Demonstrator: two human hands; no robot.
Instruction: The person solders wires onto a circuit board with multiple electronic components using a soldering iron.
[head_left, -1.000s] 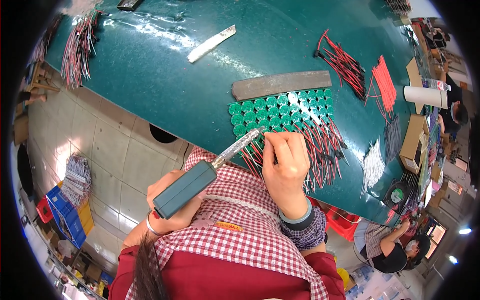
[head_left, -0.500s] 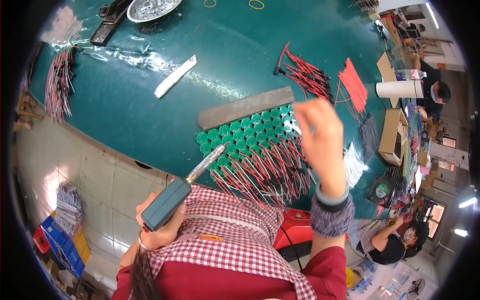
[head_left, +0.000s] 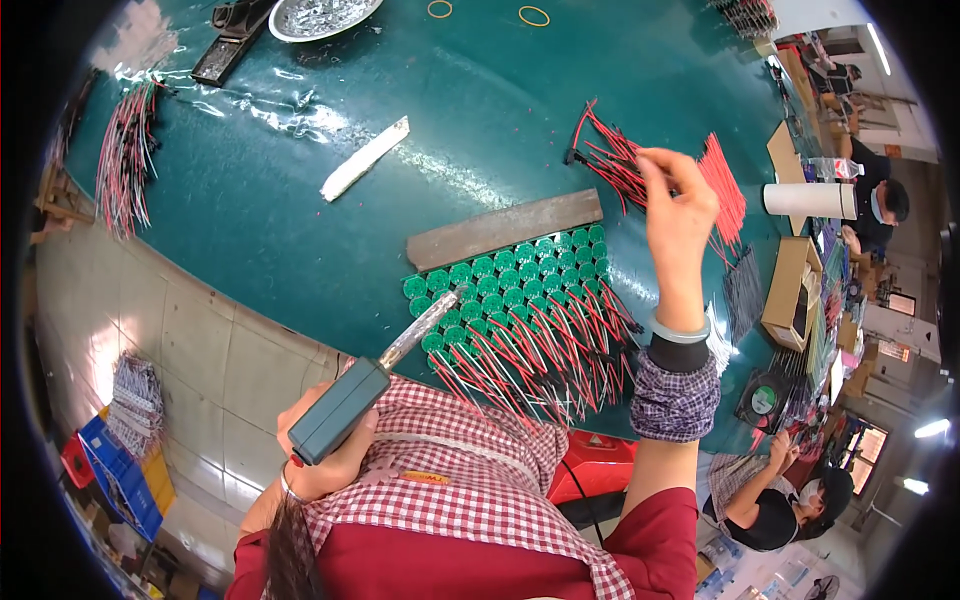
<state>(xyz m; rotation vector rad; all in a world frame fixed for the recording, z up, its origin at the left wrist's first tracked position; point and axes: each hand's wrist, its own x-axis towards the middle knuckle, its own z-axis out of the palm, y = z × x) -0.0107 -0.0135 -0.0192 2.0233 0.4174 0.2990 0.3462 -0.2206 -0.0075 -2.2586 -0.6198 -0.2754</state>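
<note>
**Wires Being Picked at the Green Table**

A soldering iron (head_left: 375, 385) is being gripped tight in the left hand (head_left: 325, 455), with its tip pointed at the round green circuit boards (head_left: 505, 285). A red wire is being pinched by the fingers of the right hand (head_left: 680, 215), over the pile of red and black wires (head_left: 620, 160). A grey bar (head_left: 505, 228) is lying just behind the boards on the green table (head_left: 300, 230).

Table (head_left: 300, 230) teal; discs (head_left: 510, 285) green; wires (head_left: 545, 355) red and black; iron (head_left: 340, 412) handle grey-green; bar (head_left: 505, 228) grey; sleeve (head_left: 675, 398) purple check; apron (head_left: 470, 480) red-white gingham.
</note>
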